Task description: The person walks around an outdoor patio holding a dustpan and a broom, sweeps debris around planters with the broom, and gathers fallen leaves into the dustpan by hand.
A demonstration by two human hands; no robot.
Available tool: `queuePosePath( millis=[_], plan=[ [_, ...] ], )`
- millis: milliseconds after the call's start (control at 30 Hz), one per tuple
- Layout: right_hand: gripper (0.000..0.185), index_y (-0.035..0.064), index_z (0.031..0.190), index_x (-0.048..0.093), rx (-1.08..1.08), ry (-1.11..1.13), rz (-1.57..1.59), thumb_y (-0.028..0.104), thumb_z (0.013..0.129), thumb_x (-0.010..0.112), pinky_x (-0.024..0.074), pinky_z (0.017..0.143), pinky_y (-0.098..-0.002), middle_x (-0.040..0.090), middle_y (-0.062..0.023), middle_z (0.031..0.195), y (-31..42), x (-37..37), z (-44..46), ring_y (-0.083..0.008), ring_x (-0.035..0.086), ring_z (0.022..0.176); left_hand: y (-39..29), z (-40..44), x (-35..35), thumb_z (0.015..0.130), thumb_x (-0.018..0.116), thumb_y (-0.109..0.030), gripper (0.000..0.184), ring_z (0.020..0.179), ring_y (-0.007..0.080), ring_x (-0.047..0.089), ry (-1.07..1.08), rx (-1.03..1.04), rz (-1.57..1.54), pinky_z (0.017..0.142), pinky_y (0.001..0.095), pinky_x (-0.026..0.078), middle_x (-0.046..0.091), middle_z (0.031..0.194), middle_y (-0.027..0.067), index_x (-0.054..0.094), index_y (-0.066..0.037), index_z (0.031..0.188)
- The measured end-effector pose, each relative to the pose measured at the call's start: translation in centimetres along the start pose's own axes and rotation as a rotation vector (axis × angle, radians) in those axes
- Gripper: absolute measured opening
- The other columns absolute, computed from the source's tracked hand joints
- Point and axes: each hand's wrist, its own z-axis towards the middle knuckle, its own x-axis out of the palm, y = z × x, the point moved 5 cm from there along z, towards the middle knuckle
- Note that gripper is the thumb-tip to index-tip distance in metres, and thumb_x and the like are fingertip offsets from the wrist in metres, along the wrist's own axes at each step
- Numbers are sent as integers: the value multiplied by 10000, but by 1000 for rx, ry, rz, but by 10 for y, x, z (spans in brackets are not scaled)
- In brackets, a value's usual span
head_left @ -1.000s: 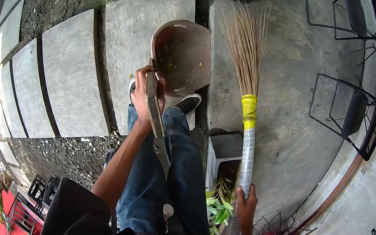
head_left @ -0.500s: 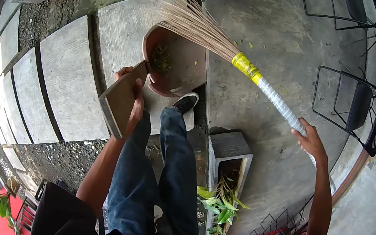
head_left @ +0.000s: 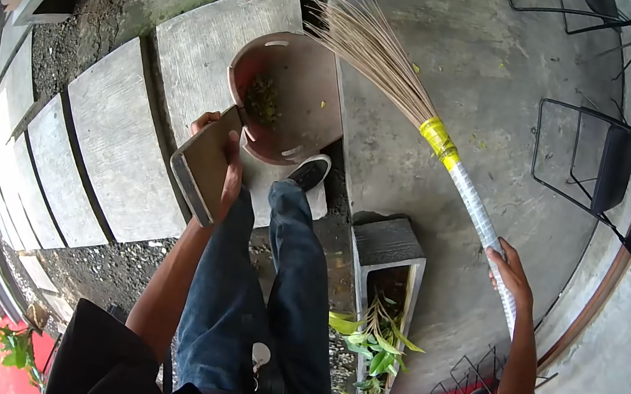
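My left hand (head_left: pixel 230 170) is closed around the flat wooden handle of a reddish-brown dustpan (head_left: pixel 306 104). The pan rests across the concrete slabs and the floor edge, with a small heap of leaf bits (head_left: pixel 262 100) inside. In my right hand (head_left: pixel 510 271) is the white-wrapped handle of a stick broom (head_left: pixel 384 62), bound with yellow tape. Its bristles point up and left, their tips beside the pan's far right side. Whether the tips touch the floor I cannot tell.
A concrete planter (head_left: pixel 390 247) with leafy plants stands right of my legs. Black metal chairs (head_left: pixel 614 168) are along the right wall. Gapped concrete slabs (head_left: pixel 112 138) run leftward over gravel. My shoe (head_left: pixel 310 171) is just below the pan.
The broom has shifted right and nearer to me, so its bristles no longer overlap the pan's far rim. My right hand has come down slightly. My left hand and the dustpan stay nearly still.
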Motion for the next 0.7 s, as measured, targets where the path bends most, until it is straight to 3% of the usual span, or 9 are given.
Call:
queuePosePath(
  millis=[133,267,533,633,700],
  plan=[
    [271,116,995,499,72,5,150,369,936,574,386,406,-226,460,16,660,-19,15,-10,-60,472,486,2,0,4,958,562,-140,263,870,172,553,9,59,52,768,295,449,550,983,118,467,-11,1166],
    [282,122,1062,492,84,-38,282,368,945,564,397,397,-231,483,5,612,-42,34,-20,-67,474,456,-12,1,6,964,553,-156,269,841,145,541,23,42,133,723,283,446,551,952,110,463,-10,1171],
    [288,86,1091,486,75,93,376,329,955,560,409,392,-238,486,-8,614,-49,73,-63,-79,481,448,-11,0,8,970,544,-165,295,790,126,523,13,116,42,677,268,430,523,919,91,441,9,1185],
    [317,85,1117,484,83,164,364,336,945,574,412,392,-241,461,-2,616,-34,68,-58,-82,480,441,-20,-2,13,969,548,-181,299,804,132,520,85,-10,56,689,271,430,514,945,94,442,-3,1185],
    [320,73,1149,483,47,230,292,325,962,547,415,389,-248,484,-12,612,-5,57,-45,-80,472,432,-11,-3,15,969,546,-169,274,818,148,528,13,-67,-75,711,273,435,516,949,96,449,-14,1173]
  ],
)
